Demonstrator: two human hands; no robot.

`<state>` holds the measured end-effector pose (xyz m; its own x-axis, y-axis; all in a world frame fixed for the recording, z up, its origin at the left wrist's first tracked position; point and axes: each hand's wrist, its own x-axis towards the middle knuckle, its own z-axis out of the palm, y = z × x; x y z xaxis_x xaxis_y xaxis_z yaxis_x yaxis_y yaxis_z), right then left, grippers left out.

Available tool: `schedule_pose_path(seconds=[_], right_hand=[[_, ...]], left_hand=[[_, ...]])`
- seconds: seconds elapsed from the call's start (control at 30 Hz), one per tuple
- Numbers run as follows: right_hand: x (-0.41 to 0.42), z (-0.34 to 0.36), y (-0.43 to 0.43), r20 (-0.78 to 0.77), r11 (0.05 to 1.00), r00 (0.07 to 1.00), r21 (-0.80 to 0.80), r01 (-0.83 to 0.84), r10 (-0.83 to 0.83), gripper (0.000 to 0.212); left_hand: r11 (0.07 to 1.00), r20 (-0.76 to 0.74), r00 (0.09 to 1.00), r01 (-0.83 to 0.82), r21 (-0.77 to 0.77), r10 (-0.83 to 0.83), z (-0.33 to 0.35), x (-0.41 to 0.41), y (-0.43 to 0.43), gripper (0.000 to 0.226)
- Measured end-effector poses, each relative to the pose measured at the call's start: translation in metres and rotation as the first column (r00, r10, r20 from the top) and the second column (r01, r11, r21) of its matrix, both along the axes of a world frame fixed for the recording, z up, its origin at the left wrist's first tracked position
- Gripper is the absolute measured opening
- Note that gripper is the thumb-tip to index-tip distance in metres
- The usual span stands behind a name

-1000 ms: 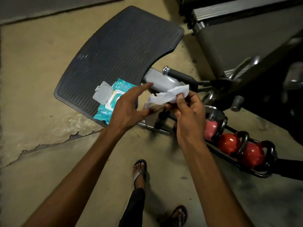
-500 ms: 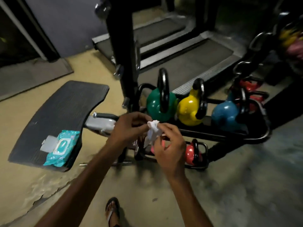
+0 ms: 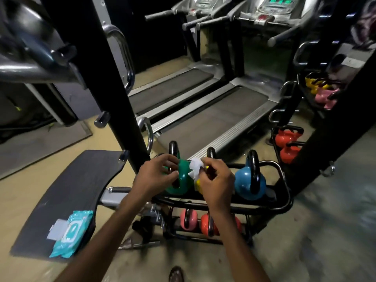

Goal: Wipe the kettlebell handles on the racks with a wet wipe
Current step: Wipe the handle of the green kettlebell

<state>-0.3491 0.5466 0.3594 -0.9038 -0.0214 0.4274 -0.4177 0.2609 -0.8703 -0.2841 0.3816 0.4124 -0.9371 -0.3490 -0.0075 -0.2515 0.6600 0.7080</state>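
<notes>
dim gym floor of worn concrete (image 3: 325,231) fills the head view, with two treadmills (image 3: 213,119) side by side at the back. their consoles glow green, but no writing on them can be read. a black upright post (image 3: 114,88) stands at the left, just beside the near rack (image 3: 284,192), whose curved black rail edges the top shelf. on that shelf sit a green kettlebell (image 3: 184,180), a yellow kettlebell (image 3: 198,183) mostly hidden by the hands, and a blue kettlebell (image 3: 247,186), all with black handles standing upright. the right hand (image 3: 217,184) pinches a crumpled white wet wipe (image 3: 195,166) between thumb and fingertips, in front of the gap between the green and yellow bells. the left hand (image 3: 156,176) hangs apart from the wipe with curled fingers in front of the green bell's handle; whether it grips that handle cannot be told. on the lower shelf are a pink kettlebell (image 3: 188,218) and a red kettlebell (image 3: 205,222). a teal wipe pack (image 3: 71,233) lies with its flap open at the near edge of a dark ribbed mat (image 3: 71,190) on the left; its label is too blurred to read. a second rack (image 3: 286,139) with red, yellow and pink bells stands at the right, and bare floor stretches between the two racks and toward the camera.
</notes>
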Motion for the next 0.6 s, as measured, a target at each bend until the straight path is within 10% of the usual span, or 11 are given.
schedule_pose_path(seconds=[0.17,0.6], right_hand=[[-0.062,-0.020,-0.044,0.087,0.999,0.995,-0.010,-0.037,0.038,0.034],[-0.118,-0.052,-0.113,0.280,0.940,0.913,0.077,-0.331,0.298,0.008]], left_hand=[[0.877,0.102,0.994,0.085,-0.473,-0.041,-0.042,-0.024,-0.024,0.073],[0.901,0.147,0.988,0.028,-0.433,0.040,-0.079,-0.026,-0.035,0.099]])
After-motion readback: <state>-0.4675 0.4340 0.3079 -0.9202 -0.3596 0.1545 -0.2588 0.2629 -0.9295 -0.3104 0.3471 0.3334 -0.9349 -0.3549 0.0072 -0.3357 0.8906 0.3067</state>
